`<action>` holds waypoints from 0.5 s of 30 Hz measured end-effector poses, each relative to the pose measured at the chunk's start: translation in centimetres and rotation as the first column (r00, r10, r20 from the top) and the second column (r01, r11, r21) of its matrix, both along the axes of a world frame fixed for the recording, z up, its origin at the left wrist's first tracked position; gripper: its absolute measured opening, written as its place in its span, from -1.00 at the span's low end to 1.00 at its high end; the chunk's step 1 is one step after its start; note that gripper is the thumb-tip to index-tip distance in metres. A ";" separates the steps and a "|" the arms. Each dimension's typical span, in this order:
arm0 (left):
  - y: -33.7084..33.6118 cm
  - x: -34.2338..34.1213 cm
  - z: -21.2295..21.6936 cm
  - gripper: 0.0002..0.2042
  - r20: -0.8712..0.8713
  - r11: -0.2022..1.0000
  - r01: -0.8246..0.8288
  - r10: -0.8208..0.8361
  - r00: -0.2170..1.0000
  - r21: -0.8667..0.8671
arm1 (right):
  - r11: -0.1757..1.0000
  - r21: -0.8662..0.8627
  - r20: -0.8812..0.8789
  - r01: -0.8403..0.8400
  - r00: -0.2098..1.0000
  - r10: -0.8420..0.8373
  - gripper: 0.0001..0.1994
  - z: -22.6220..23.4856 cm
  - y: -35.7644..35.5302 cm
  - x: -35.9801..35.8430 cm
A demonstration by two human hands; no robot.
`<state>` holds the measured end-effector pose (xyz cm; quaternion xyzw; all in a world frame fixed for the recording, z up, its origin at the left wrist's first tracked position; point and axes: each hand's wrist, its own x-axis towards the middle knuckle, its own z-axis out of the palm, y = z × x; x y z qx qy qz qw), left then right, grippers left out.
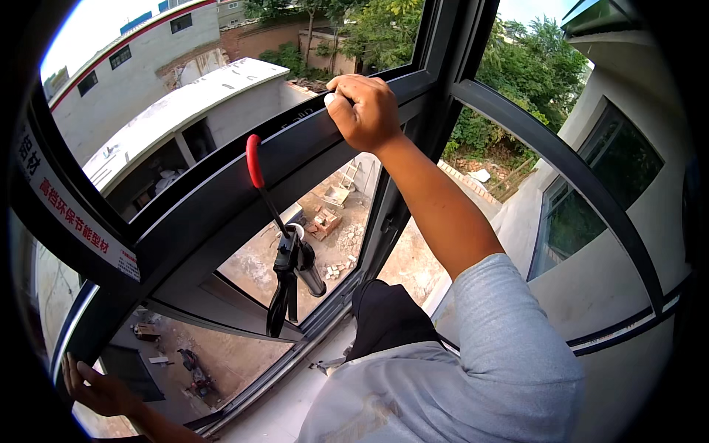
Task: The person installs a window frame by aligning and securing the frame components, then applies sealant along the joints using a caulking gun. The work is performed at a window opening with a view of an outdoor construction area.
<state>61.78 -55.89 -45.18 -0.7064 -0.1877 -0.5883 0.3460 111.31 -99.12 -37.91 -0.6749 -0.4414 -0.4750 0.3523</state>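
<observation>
My right hand [365,111] is closed over the top of a dark grey window crossbar [214,196], thumb on the near side and arm stretched up. At the lower left, my left hand [100,390] holds the side edge of the window frame [81,325], its fingers against the edge and its thumb apart. Between my hands a caulking gun [286,258] hangs from the crossbar by the red-covered bend of its rod. Its black handle points down, beside a greyish barrel. Part of the left fingers is hidden.
An open window sash [576,173] stands to the right. Below me is a white sill [284,399]. Far down in the yard are a brick pile [323,221] and a motorbike [197,374]. A flat-roofed shed [192,103] and trees [384,33] stand beyond.
</observation>
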 end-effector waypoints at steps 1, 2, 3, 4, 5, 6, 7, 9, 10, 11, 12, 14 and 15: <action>-0.3 0.5 0.3 -0.78 0.059 0.997 0.051 -0.048 0.997 -0.051 | 1.000 -0.004 0.008 -0.003 1.000 0.004 -0.78 0.2 -0.3 0.0; -0.9 0.6 0.8 -0.79 0.081 0.993 0.073 -0.065 0.995 -0.091 | 1.000 -0.006 0.014 -0.012 1.000 0.012 -0.79 0.2 -0.5 0.1; -1.2 0.7 1.2 -0.79 0.097 0.988 0.126 -0.117 0.988 -0.092 | 1.000 0.013 0.028 -0.003 1.000 0.003 -0.78 0.1 -1.0 0.4; -2.4 0.4 1.6 -0.78 0.101 0.983 0.087 -0.071 0.992 -0.161 | 1.000 0.016 0.047 -0.007 0.999 0.006 -0.78 0.1 -0.6 0.4; -4.2 0.5 2.2 -0.77 0.135 0.957 0.121 -0.088 0.987 -0.265 | 1.000 0.013 0.046 -0.004 0.999 0.003 -0.78 0.1 -0.8 0.1; -4.6 0.5 1.3 -0.79 0.204 0.918 0.216 -0.153 0.967 -0.333 | 1.000 -0.003 0.050 -0.009 0.999 0.009 -0.77 -0.2 -0.2 -0.2; -6.4 0.9 1.7 -0.81 0.290 0.876 0.307 -0.205 0.935 -0.371 | 1.000 0.004 0.056 -0.022 0.998 0.022 -0.77 -0.2 -0.4 0.0; -11.7 3.6 4.2 -0.85 0.217 0.899 0.376 -0.329 0.919 -0.226 | 1.000 -0.003 0.077 -0.026 0.997 0.027 -0.76 -0.3 -0.3 0.1; -14.3 4.6 5.5 -0.84 0.171 0.856 0.469 -0.440 0.882 -0.218 | 1.000 -0.016 0.092 -0.015 0.996 0.017 -0.75 -0.2 -0.4 -0.1; -16.7 6.2 7.0 -0.84 0.118 0.800 0.542 -0.531 0.839 -0.258 | 1.000 -0.013 0.125 -0.007 0.992 0.009 -0.73 -0.2 -0.6 -0.2; -19.3 10.6 10.1 -0.85 -0.079 0.795 0.542 -0.580 0.811 -0.272 | 1.000 0.012 0.127 0.012 0.992 -0.013 -0.72 -0.6 0.2 -0.2; -23.2 15.6 13.1 -0.86 -0.206 0.831 0.477 -0.540 0.816 -0.288 | 1.000 0.012 0.084 -0.004 0.996 0.003 -0.71 -0.7 -0.3 0.2; -24.4 17.9 14.2 -0.85 -0.242 0.845 0.432 -0.512 0.824 -0.315 | 0.999 0.044 0.080 -0.020 0.997 0.016 -0.70 -0.6 -0.4 0.1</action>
